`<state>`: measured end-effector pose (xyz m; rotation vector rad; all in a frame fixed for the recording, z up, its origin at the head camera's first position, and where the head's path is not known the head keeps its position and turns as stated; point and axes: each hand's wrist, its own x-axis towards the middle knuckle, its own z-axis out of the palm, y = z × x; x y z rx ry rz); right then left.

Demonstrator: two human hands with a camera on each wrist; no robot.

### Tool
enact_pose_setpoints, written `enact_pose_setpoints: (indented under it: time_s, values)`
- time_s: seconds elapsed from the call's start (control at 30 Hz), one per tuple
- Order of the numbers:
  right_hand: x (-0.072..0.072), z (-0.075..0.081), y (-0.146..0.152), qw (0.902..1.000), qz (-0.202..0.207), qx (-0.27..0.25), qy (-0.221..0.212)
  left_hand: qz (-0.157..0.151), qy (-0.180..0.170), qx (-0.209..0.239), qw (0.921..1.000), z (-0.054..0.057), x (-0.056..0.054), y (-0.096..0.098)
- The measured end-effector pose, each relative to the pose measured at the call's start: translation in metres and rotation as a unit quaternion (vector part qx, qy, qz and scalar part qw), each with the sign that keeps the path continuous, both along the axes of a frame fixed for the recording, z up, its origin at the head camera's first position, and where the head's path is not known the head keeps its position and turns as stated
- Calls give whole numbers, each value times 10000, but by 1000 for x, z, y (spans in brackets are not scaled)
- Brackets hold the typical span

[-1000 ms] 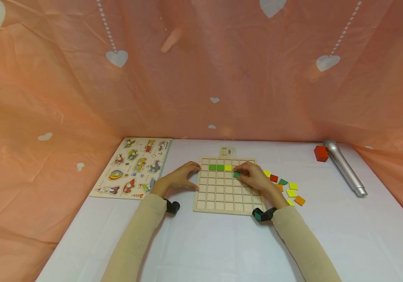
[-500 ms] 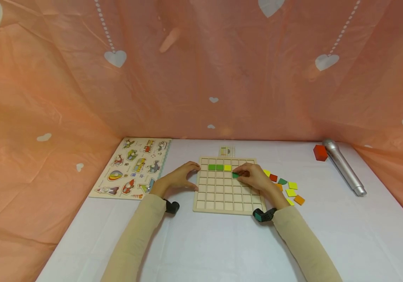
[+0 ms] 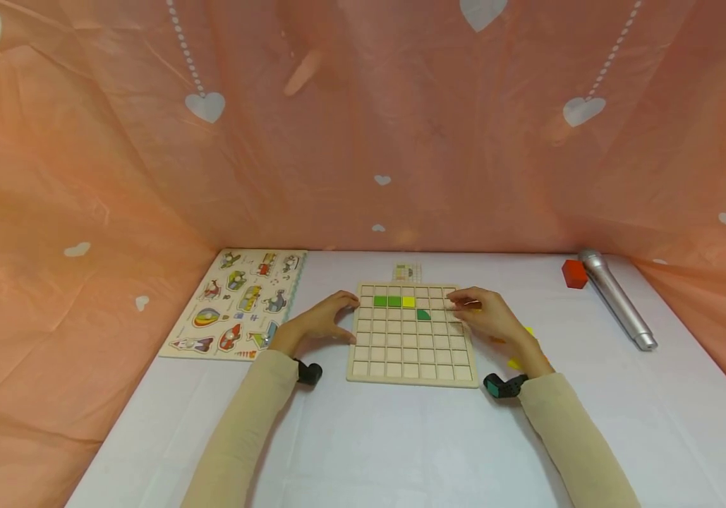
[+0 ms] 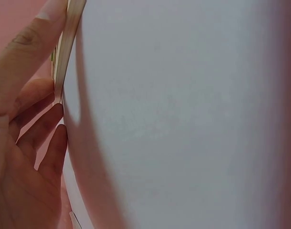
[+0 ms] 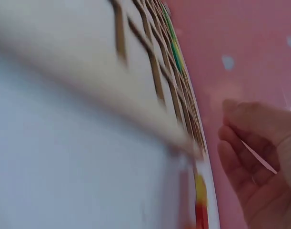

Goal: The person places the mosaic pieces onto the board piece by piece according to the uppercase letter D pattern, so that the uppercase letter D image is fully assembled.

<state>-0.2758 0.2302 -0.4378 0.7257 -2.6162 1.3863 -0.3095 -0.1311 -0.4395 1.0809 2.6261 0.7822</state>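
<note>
A wooden grid board [image 3: 394,351] lies flat on the table between the hands. Two green square tiles [image 3: 386,301] and a yellow square tile [image 3: 408,302] sit side by side in its second row. One row lower, to the right of the yellow one, lies a green tile with a rounded corner [image 3: 422,315]. My left hand [image 3: 318,321] touches the board's left edge with thumb and fingertips spread along it. Over the board's right edge is my right hand [image 3: 492,317], nothing between its loosely bent fingers [image 5: 245,112].
Loose tiles [image 3: 514,364], partly hidden by the right hand, lie right of the board. A small pattern card [image 3: 407,271] is behind it. A vehicle picture puzzle [image 3: 238,303] lies left; a red block [image 3: 574,274] and a silver microphone [image 3: 616,300] stand far right.
My right hand has let go of the green rounded-corner tile, which stays on the board, and has moved right toward the loose tiles. My left hand keeps its place.
</note>
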Motion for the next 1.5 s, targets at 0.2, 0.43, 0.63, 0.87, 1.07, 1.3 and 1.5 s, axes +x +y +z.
enact_pose_setpoints:
  time_s: [0.2, 0.43, 0.63, 0.87, 1.07, 1.3, 1.5]
  values:
    - [14, 4, 42, 9914, -847, 205, -980, 14, -39, -16, 10000, -1, 0, 0]
    - [24, 0, 69, 9762, -1528, 271, -1512, 86, -99, -46, 9999, 0, 1, 0]
    - [17, -10, 69, 9807, -1417, 690, -1160, 70, -52, -59, 9999, 2, 0, 0]
    - [12, -14, 59, 9841, -1249, 1111, -600, 191, -243, -48, 9995, 1, 1, 0]
    - [12, -11, 56, 9812, -1309, 1220, -729, 232, -262, -52, 9994, 1, 2, 0]
    - [12, -1, 38, 9866, -1293, 910, -408, 264, -298, -69, 9992, 1, 2, 1]
    - [10, 8, -2, 9962, -722, 481, -71, 170, -186, -105, 9996, 1, 1, 1]
